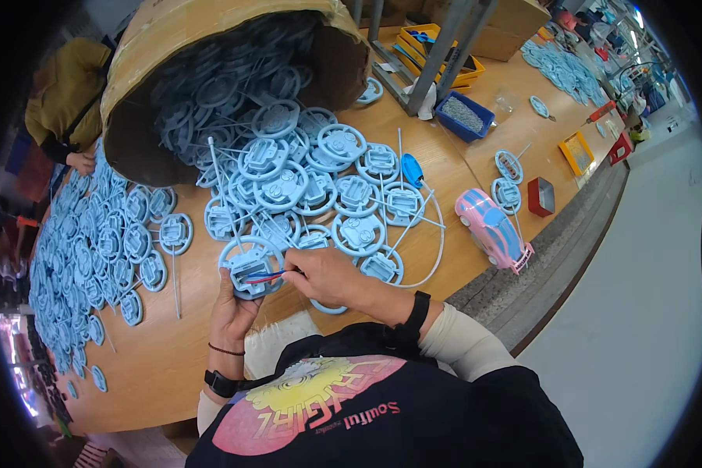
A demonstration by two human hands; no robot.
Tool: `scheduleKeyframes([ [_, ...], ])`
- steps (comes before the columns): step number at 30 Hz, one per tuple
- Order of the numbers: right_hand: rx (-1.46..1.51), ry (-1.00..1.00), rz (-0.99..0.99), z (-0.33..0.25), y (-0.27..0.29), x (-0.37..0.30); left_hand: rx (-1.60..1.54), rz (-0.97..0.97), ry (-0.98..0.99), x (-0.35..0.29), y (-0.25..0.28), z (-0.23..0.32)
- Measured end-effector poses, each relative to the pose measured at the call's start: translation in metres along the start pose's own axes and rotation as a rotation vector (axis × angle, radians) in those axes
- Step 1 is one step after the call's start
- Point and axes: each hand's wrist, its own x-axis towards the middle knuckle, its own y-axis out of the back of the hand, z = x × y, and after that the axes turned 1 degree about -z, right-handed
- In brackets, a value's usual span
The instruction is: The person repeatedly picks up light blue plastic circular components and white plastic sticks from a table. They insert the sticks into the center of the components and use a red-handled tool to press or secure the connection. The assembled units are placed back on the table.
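Note:
A light-blue plastic toy steering wheel [242,257] rests in my left hand [232,313], its hollow back facing up. The fingers wrap its lower left rim. My right hand [329,276] comes in from the right, thumb and fingertips pinched on a slim red-and-blue item [267,276]. That item lies over the wheel's open centre; whether it is a tool or wires I cannot make out. Just beyond both hands rises a heap of similar steering wheels [359,232], some with thin pale rods or cables.
A tipped carton [136,86] spills wheels onto the wooden table [156,355]; another pile [93,249] spreads left, near a person [69,93]. Rightward are a pink-and-blue toy car [493,228], a blue bin [465,115], a red box [540,196] and a yellow tray [565,150]. A metal frame [444,58] stands behind.

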Motion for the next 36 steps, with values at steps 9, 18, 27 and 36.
scheduleKeyframes([
  [9, 0.014, -0.004, -0.053, 0.001, -0.018, 0.01, 0.067, 0.022, -0.147, 0.013, 0.043, 0.012],
  [18, 0.02, -0.077, -0.168, 0.003, -0.019, 0.007, 0.409, -0.016, -0.282, 0.008, 0.071, 0.023],
  [27, 0.145, -0.226, -0.056, 0.012, 0.004, -0.003, -0.013, 0.139, -0.813, 0.01, 0.111, 0.179],
  [36, 0.198, -0.281, 0.004, 0.015, 0.01, -0.009, 1.724, 0.32, -0.705, 0.132, 0.055, 0.12],
])
